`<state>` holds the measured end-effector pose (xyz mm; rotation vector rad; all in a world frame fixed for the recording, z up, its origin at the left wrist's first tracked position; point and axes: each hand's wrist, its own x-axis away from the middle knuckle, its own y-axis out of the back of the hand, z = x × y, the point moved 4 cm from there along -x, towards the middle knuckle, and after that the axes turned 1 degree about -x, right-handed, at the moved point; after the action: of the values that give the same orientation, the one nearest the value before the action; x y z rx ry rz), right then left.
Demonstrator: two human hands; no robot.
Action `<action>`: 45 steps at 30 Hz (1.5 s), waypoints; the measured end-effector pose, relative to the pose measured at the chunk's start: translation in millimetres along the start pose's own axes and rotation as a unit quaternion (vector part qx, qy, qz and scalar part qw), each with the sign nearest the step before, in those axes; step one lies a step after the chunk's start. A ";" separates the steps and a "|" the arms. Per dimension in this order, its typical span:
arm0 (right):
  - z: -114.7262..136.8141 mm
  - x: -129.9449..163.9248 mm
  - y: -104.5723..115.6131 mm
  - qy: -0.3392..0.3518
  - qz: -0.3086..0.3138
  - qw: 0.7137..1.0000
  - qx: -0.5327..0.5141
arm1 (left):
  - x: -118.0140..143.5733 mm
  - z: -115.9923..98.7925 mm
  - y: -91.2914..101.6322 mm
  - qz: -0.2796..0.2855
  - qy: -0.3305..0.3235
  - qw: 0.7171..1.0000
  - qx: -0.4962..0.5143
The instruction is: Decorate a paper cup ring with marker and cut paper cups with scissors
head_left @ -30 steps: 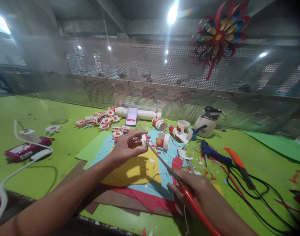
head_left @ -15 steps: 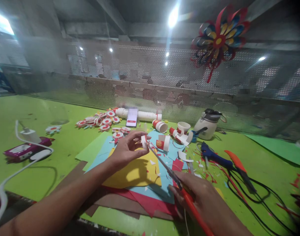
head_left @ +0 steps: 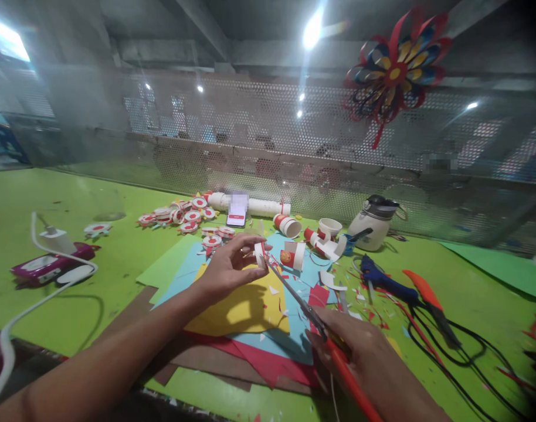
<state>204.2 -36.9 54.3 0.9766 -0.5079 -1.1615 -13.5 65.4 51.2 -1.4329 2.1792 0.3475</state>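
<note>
My left hand [head_left: 233,266] pinches a small white paper cup piece with a red edge [head_left: 260,255] between thumb and fingers, above a yellow paper sheet [head_left: 246,310]. Closed round red-handled scissors [head_left: 309,313], my right hand [head_left: 353,346] points their blades up and left. The blade tips reach close to the cup piece; whether they touch it I cannot tell. Just beyond lies a cut red and white paper cup [head_left: 293,257]. Scraps litter the light blue paper [head_left: 301,343] under both hands.
Several round red and white paper pieces [head_left: 191,214] lie back left, near a propped phone [head_left: 237,210]. A blue glue gun [head_left: 386,281], an orange-handled cutter [head_left: 426,293] and cables are at right. A white jug [head_left: 370,223] stands behind them; a purple power strip [head_left: 52,264] lies left.
The whole view has shifted slightly, so everything appears a little further right. My hands keep nearly the same hold on the cup piece and scissors.
</note>
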 end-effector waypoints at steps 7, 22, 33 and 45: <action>-0.4 0.0 -0.3 0.003 -0.005 1.000 0.003 | 0.0 4.1 2.6 0.000 -0.016 1.000 0.006; -3.4 1.1 -2.9 0.001 -0.003 1.000 -0.001 | 1.9 -7.7 -4.1 -0.008 0.046 0.999 0.011; -0.5 2.5 -0.4 0.023 0.001 0.999 0.023 | 2.0 -5.1 -4.3 -0.008 0.008 1.000 -0.009; -0.1 2.6 -1.7 0.052 -0.032 0.997 0.042 | 2.6 -6.5 -4.9 -0.023 -0.015 0.999 -0.043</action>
<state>204.3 -39.4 52.4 1.1262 -0.4481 -1.1472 -11.6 58.3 55.6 -1.5110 2.1279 0.4481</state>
